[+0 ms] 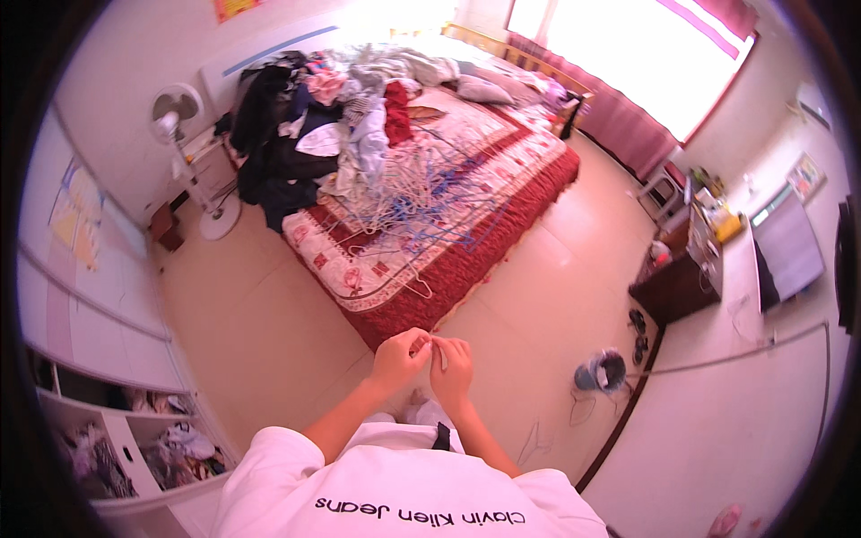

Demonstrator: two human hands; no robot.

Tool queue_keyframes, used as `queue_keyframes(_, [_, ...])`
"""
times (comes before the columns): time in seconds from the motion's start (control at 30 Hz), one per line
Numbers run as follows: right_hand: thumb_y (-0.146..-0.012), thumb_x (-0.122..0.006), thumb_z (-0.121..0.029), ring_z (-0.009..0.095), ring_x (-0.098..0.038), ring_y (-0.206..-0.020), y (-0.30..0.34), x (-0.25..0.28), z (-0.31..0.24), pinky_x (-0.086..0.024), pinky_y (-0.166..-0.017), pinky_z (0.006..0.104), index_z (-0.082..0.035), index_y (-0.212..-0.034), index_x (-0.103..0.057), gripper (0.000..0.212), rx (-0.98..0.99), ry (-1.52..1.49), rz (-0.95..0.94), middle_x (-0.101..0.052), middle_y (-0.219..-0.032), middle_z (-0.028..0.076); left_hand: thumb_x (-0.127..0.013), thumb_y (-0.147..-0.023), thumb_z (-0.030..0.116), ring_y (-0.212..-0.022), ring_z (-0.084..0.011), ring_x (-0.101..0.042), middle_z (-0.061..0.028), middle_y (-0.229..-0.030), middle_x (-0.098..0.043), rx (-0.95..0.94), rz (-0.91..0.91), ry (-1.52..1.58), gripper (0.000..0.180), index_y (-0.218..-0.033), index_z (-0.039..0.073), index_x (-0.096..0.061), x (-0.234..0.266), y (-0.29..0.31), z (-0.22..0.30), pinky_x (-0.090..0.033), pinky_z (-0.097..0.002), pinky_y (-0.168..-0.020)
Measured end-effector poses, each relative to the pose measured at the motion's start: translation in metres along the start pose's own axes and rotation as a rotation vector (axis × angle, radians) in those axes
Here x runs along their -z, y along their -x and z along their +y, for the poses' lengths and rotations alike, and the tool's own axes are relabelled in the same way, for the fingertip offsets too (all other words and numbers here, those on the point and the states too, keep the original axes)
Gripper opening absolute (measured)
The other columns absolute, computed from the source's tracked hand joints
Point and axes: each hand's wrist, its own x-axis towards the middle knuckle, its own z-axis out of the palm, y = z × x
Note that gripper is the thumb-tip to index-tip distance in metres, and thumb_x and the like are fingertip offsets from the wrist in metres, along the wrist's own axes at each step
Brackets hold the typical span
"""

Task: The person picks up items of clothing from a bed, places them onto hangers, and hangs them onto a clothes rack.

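Curling, fingers bent, tips drawn in to thumb, at lower ctr of frame: L hand (396, 361). Facing it just beside, likewise part-closed w/ bent fingers: R hand (454, 369). Bringing fingertips together, touching or nearly; can't tell if pinching anything small.

Wearing: wht top (377, 484) w/ dk lettering, btm ctr.

Reaching nearest hands, ctr of frame: bed (531, 213), w/ red-&-wht patterned cover. Lying on it, ctr: tangled heap of hangers (421, 186), mostly wht & blue. Lying apart nr bed's lower edge: single wht hanger (421, 285).

Piling up on bed, upper L of ctr: clothes (318, 139), blk, wht, red, pink, grey. Resting behind, upper ctr: pillow (482, 89), pale.

Standing on floor, upper L: wht fan (177, 109). Opening at lower L: cabinet (117, 430), holding more clothing (184, 448).

Standing at R, below mid: bin (587, 377), lined. Lying nr it, a bit higher: dk footwear (639, 345). Hanging, upper R: dull-red curtain (632, 143).
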Motion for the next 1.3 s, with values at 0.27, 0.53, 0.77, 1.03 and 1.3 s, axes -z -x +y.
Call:
queue_keyframes(0.27, [-0.080,-0.062,-0.003,0.027,-0.058,-0.084,-0.046,-0.036,0.003,-0.047,-0.073,0.0357,-0.003,-0.092,-0.066,0.012,0.100,-0.170,-0.190,-0.064,-0.086,0.010,-0.059,-0.083,0.015,-0.075,-0.0226,-0.067,-0.0106,-0.081,-0.067,0.101,0.235,-0.066,0.021,-0.102,0.007,-0.063,0.021,-0.011,-0.004,-0.053,-0.0336,-0.066])
queue_keyframes(0.53, [-0.079,-0.062,-0.003,0.025,-0.058,-0.082,-0.048,-0.079,0.004,-0.048,-0.071,0.0345,-0.004,-0.090,-0.066,0.011,0.160,-0.233,-0.352,-0.063,-0.084,0.009,-0.059,-0.082,0.007,-0.075,-0.0210,-0.067,-0.0133,-0.084,-0.067,0.148,0.441,-0.041,0.016,-0.096,0.001,-0.064,0.036,0.000,-0.032,-0.053,-0.0307,-0.069])
queue_keyframes(0.77, [-0.079,-0.060,-0.001,0.025,-0.058,-0.080,-0.063,-0.139,-0.023,-0.048,-0.067,0.0322,-0.003,-0.085,-0.064,0.007,0.142,-0.297,-0.525,-0.060,-0.083,0.009,-0.058,-0.082,0.009,-0.074,-0.0234,-0.064,-0.0108,-0.086,-0.066,0.222,0.536,0.003,0.013,-0.091,0.003,-0.065,0.093,-0.006,-0.063,-0.051,-0.0321,-0.067])
queue_keyframes(1.03, [-0.082,-0.060,-0.003,0.026,-0.061,-0.077,-0.083,-0.251,-0.094,-0.050,-0.067,0.0324,-0.002,-0.091,-0.063,0.009,0.127,-0.335,-0.603,-0.061,-0.085,0.012,-0.060,-0.081,0.004,-0.085,-0.0231,-0.063,-0.0103,-0.091,-0.062,0.170,0.636,-0.036,0.011,-0.092,0.004,-0.063,0.210,-0.019,-0.115,-0.051,-0.0315,-0.072])
queue_keyframes(1.3, [-0.080,-0.059,0.000,0.028,-0.059,-0.083,-0.096,-0.364,-0.165,-0.048,-0.073,0.0350,-0.003,-0.090,-0.061,0.011,0.131,-0.397,-0.608,-0.060,-0.086,0.011,-0.061,-0.080,0.002,-0.078,-0.0217,-0.064,-0.0085,-0.087,-0.062,0.153,0.681,-0.197,0.011,-0.091,0.005,-0.063,0.338,-0.025,-0.168,-0.051,-0.0311,-0.069])
